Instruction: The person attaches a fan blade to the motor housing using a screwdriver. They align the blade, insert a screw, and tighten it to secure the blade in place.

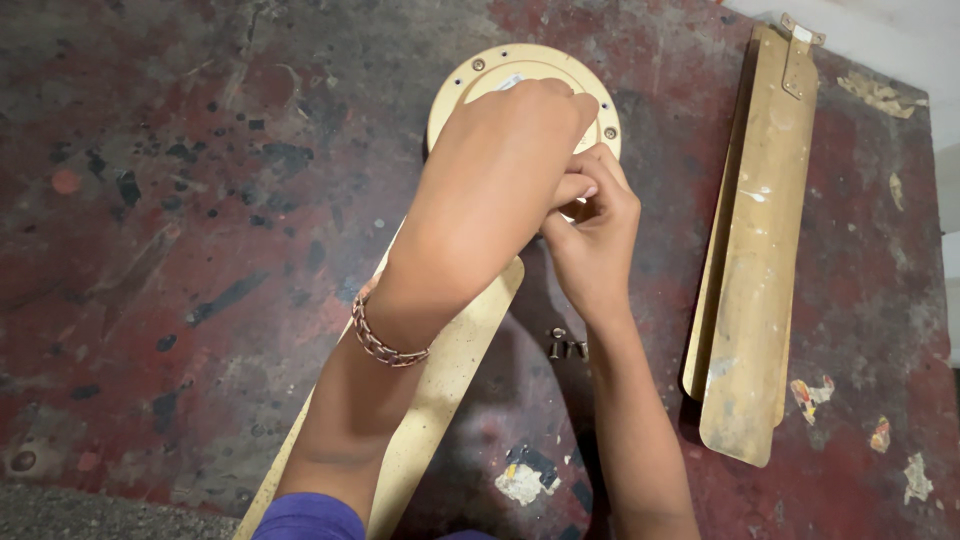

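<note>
A round gold fan motor housing point(470, 80) lies on a worn red floor. My left hand point(500, 170), with a bracelet on its wrist, rests over the housing and covers most of it. My right hand point(595, 225) is beside it at the housing's lower right edge, fingers pinched together on something small that I cannot make out. A gold fan blade point(450, 370) runs from the housing down under my left forearm toward the lower left.
Loose fan blades point(750, 250), stacked, lie on the floor to the right, with a metal bracket at the top end. Small screws point(565, 345) sit on the floor near my right wrist. Paint flecks and paper scraps dot the red floor point(180, 250).
</note>
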